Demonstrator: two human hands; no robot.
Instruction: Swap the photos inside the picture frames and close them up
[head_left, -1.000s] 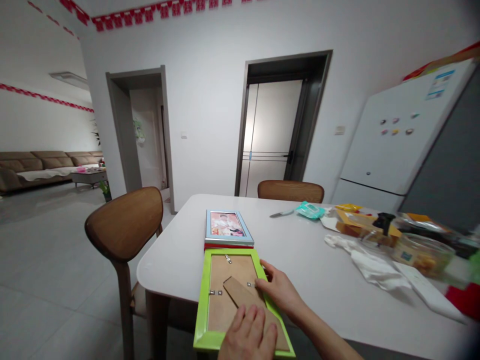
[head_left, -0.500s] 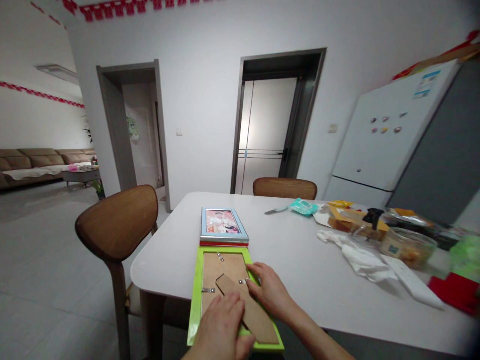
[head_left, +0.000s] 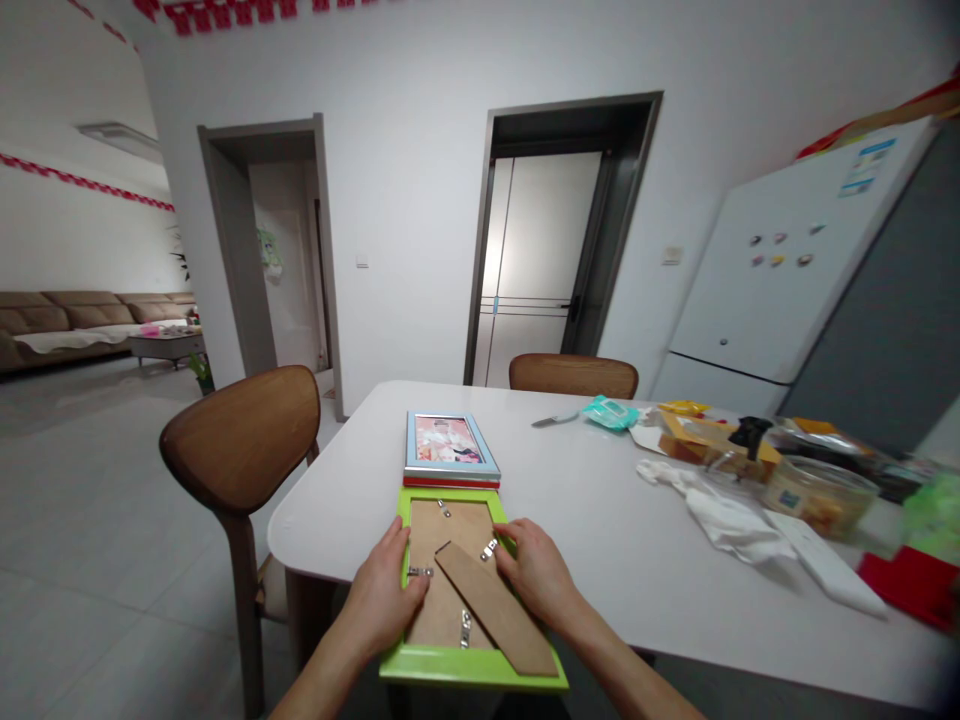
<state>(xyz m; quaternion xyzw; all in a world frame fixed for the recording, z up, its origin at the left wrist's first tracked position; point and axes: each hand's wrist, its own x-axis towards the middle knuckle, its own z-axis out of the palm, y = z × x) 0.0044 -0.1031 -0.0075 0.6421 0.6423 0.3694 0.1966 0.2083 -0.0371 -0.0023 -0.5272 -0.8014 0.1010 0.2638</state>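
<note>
A green picture frame (head_left: 472, 666) lies back side up, its near end reaching past the table edge. Its brown backing board (head_left: 435, 625) carries a slanted stand leg (head_left: 491, 605) and several small metal clips. My left hand (head_left: 382, 590) grips the left rim, thumb beside the left clip (head_left: 421, 572). Around the right rim is my right hand (head_left: 536, 570), fingertips close to the right clip (head_left: 489, 549), which sits at an angle. Whether they touch that clip I cannot tell. Beyond the green frame, a light blue picture frame (head_left: 452, 467) rests face up on a red one (head_left: 450, 483).
On the white table (head_left: 592, 500) are a knife (head_left: 553, 421), a teal wipes pack (head_left: 611, 413), a crumpled white cloth (head_left: 724, 520), a clear plastic tub (head_left: 821, 495) and a red cloth-like item (head_left: 911, 585). Wooden chairs stand at the left (head_left: 244, 435) and far side (head_left: 574, 375).
My left hand has moved from the lower middle of the backing to the left rim, uncovering the bottom clip. The right clip has turned from nearly level to slanted.
</note>
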